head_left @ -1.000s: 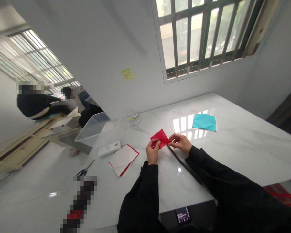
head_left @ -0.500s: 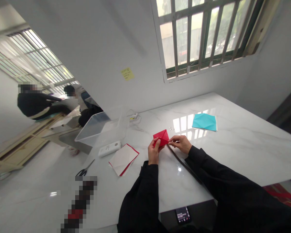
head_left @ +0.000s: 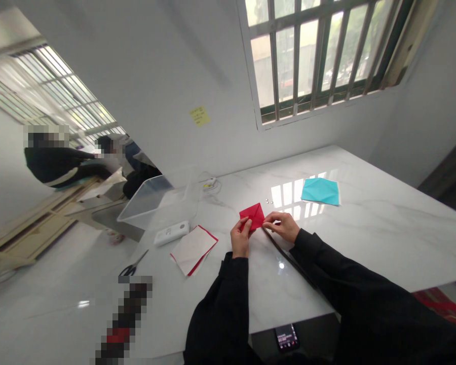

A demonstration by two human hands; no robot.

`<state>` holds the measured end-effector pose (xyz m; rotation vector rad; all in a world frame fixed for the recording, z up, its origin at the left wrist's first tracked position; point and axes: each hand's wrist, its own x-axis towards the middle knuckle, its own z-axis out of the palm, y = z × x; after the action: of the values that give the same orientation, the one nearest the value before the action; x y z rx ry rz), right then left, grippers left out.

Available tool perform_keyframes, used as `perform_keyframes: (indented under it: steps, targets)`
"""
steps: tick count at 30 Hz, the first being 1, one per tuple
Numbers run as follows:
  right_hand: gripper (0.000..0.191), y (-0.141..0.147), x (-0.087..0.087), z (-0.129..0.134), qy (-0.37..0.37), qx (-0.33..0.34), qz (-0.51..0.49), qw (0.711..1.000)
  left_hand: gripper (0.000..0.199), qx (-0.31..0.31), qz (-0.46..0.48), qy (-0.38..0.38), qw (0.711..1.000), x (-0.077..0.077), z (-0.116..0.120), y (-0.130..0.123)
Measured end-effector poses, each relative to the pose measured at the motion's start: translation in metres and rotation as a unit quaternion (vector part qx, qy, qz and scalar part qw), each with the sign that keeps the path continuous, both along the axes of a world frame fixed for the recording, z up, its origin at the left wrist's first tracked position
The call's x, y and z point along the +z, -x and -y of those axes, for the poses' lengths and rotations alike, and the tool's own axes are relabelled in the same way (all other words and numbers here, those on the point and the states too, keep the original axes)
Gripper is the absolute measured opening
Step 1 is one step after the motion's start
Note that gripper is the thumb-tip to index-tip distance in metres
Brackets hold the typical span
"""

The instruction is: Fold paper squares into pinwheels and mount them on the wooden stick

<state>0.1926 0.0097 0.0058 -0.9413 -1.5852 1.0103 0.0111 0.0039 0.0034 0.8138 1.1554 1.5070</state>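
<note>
A folded red paper with crease lines is held above the white marbled table. My left hand grips its lower left part, thumb on top. At the paper's right corner is my right hand, its thumb and forefinger pinched together on the corner. A long dark strip runs from just below that corner down toward my right sleeve. Small shiny bits lie beyond the paper.
Turquoise paper lies at the back right. To the left are red-and-white sheets, a white box-shaped device, scissors and a clear plastic bin. A phone is below the front edge. Two people sit far left.
The red paper's lower flap now lies flatter, and its near edge has shifted slightly. My left hand has moved a little to the left.
</note>
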Motion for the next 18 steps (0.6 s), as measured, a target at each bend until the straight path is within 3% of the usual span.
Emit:
perform_keyframes:
  steps: [10,18]
  targets:
    - [0.041,0.0051,-0.0094,-0.0059,0.077,0.007,-0.121,0.99,0.049,0.012,-0.116,-0.079,0.99,0.0043,0.0023,0.0021]
    - [0.048,0.0062,-0.0107,-0.006,0.133,0.033,-0.154,0.979,0.105,0.005,-0.096,-0.057,0.994,0.0062,0.0046,0.0021]
